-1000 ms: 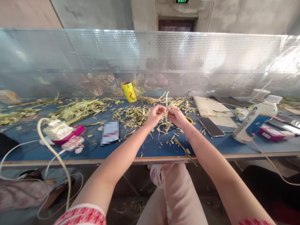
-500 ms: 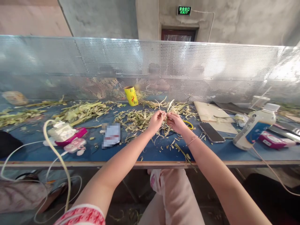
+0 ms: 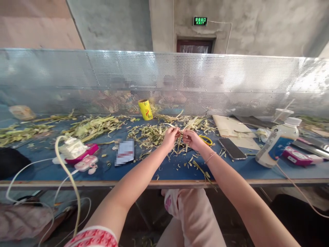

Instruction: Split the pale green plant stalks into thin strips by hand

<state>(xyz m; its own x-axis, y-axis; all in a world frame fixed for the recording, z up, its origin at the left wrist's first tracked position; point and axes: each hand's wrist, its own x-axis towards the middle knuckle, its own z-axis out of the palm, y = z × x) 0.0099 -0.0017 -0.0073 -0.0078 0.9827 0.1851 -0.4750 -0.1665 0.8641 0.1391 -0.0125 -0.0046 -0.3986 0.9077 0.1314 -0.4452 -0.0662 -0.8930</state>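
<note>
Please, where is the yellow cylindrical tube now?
In the head view, the tube is left of centre on the blue table, between the perforated metal screen and the heap of greenish plant strips.

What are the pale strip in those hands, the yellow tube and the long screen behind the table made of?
Pale strip: probably dried plant leaf or husk; thin, matte, straw-coloured.
Yellow tube: perhaps cardboard with a printed, smooth outer wrap; the open rim looks brownish.
Long screen: most likely bare metal; silvery, shiny and punched with small holes. Which metal, I can't tell.
</note>
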